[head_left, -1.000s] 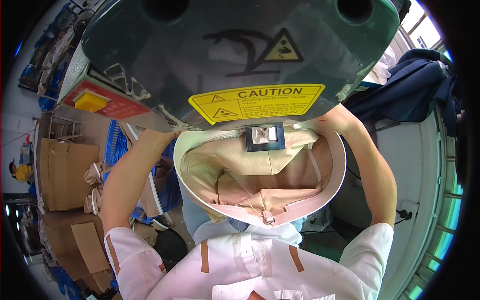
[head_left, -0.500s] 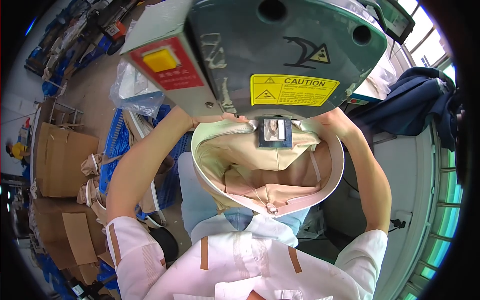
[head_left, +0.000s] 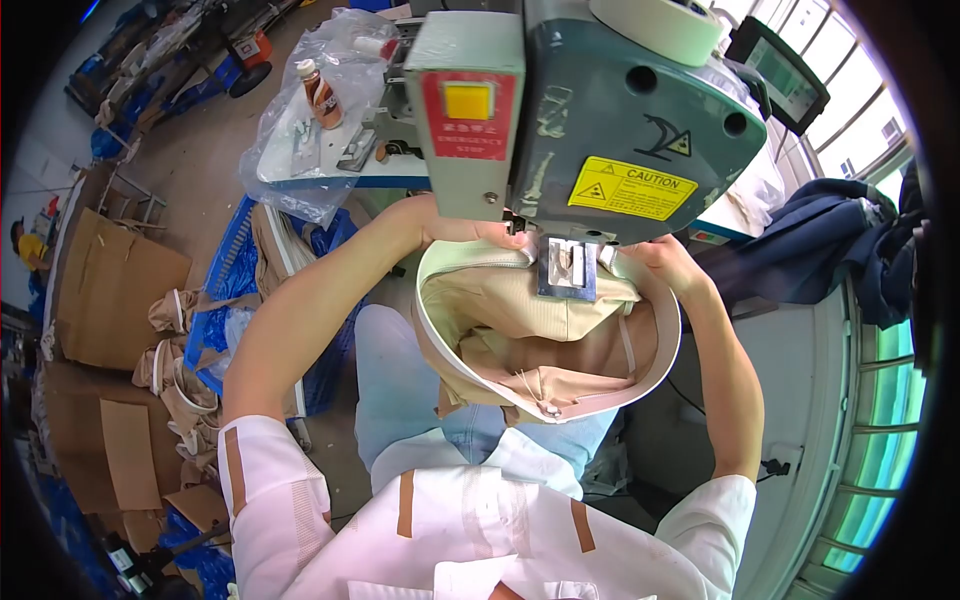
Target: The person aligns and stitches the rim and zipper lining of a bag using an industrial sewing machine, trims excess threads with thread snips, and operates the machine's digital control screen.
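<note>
A beige fabric bag (head_left: 530, 300) with a pale rim and zip hangs open toward me under the head of a green machine (head_left: 600, 130). The machine's small metal frame (head_left: 567, 268) sits over the bag's far edge. My left hand (head_left: 470, 230) is closed on the far left of the rim, its fingers partly hidden behind the machine. On the far right, my right hand (head_left: 663, 262) grips the rim, with its fingertips partly out of sight. A zip pull with a thin string (head_left: 548, 410) lies at the near edge.
An emergency stop box (head_left: 465, 125) is fixed left of the machine head. Behind it, a table (head_left: 310, 183) bears a bottle (head_left: 320, 95) and plastic wrap. A blue crate (head_left: 225, 260) with beige pieces, cardboard boxes (head_left: 125, 290) and a dark jacket (head_left: 810, 245) stand around.
My view has shifted, so the machine appears further right and the bottle on the table now shows. Both hands stay on the bag's rim, with the bag nearly in the same place.
</note>
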`<state>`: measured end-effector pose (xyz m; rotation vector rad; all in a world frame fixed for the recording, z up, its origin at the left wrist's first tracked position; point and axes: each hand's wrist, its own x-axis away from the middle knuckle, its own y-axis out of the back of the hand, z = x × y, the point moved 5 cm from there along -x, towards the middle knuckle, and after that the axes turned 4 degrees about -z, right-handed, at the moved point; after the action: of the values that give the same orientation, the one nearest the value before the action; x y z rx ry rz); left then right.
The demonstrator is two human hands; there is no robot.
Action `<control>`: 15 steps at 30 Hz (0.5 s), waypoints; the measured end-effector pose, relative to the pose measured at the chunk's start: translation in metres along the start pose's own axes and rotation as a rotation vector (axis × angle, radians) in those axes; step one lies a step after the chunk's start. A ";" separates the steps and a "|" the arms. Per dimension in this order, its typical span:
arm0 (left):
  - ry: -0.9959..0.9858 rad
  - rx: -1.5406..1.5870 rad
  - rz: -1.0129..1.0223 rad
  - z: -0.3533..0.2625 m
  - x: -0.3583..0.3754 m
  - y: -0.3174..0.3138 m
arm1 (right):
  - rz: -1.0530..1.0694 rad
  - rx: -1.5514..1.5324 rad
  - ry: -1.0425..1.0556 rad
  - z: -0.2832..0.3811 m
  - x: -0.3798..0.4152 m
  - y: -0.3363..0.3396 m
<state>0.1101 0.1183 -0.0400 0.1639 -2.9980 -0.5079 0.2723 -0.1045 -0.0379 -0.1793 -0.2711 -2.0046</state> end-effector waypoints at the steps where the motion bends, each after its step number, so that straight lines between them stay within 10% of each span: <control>1: 0.032 -0.006 0.059 0.002 -0.001 -0.002 | 0.004 0.010 0.004 0.001 0.001 -0.001; 15: 0.131 0.329 0.220 -0.003 0.004 -0.017 | -0.030 -0.006 -0.056 -0.002 0.002 0.003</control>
<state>0.1084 0.1005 -0.0423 -0.1053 -2.8977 0.0184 0.2737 -0.1077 -0.0390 -0.2366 -0.3053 -2.0326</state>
